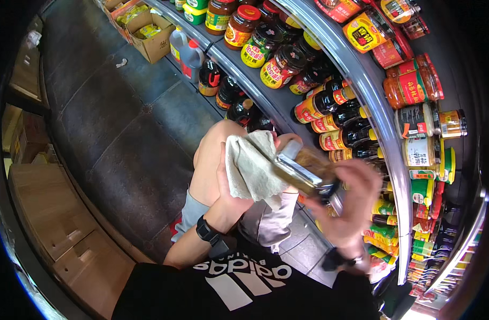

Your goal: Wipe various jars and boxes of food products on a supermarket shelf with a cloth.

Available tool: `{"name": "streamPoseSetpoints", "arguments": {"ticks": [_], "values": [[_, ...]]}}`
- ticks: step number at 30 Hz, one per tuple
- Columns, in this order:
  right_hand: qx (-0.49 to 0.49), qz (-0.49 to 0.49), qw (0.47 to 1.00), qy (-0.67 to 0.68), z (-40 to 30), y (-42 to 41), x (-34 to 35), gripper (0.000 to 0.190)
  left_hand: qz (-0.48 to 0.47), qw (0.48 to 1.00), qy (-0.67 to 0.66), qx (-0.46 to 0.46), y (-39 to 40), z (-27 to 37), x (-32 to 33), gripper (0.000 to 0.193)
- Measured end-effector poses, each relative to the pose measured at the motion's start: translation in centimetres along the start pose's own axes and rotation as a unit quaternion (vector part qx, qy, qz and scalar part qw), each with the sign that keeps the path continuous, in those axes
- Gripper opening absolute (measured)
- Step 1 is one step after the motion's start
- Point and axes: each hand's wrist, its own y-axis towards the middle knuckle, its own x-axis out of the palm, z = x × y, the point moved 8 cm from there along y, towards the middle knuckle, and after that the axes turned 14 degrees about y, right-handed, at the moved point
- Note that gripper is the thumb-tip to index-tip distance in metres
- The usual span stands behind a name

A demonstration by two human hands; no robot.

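A pale grey cloth [252, 164] is draped over my left hand [230, 192], which grips it in front of my bent knees. My right hand [354, 196] has its fingers curled around the dark-capped end of a glass bottle [298, 172] with brownish contents. The bottle is tilted and blurred, and its other end meets the cloth. Folds of cloth hide most of my left fingers. Dark bands circle both of my wrists.
To the right, shelves with a clear front rail [394, 160] hold sauce bottles [322, 108] and jars [278, 68]. Jugs [191, 56] stand low by open cardboard boxes [150, 38] on the dark tiled floor [120, 120]. Wooden cabinets [48, 208] line the left side.
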Motion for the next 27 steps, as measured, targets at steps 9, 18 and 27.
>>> {"name": "streamPoseSetpoints", "arguments": {"ticks": [9,18,27], "values": [[0.058,0.123,0.987,0.090,2.4,-7.0,9.9,0.063,0.068,0.996,0.049,0.017,-0.7,-0.8,-3.9,0.084],[0.237,0.134,0.833,0.481,7.3,-9.3,11.5,0.064,0.144,0.969,0.189,0.073,-0.9,0.2,-2.1,0.085],[0.063,0.147,0.961,0.227,5.4,-8.5,10.2,0.067,0.178,0.965,0.178,0.076,-1.2,-0.5,-3.0,0.082]]}}
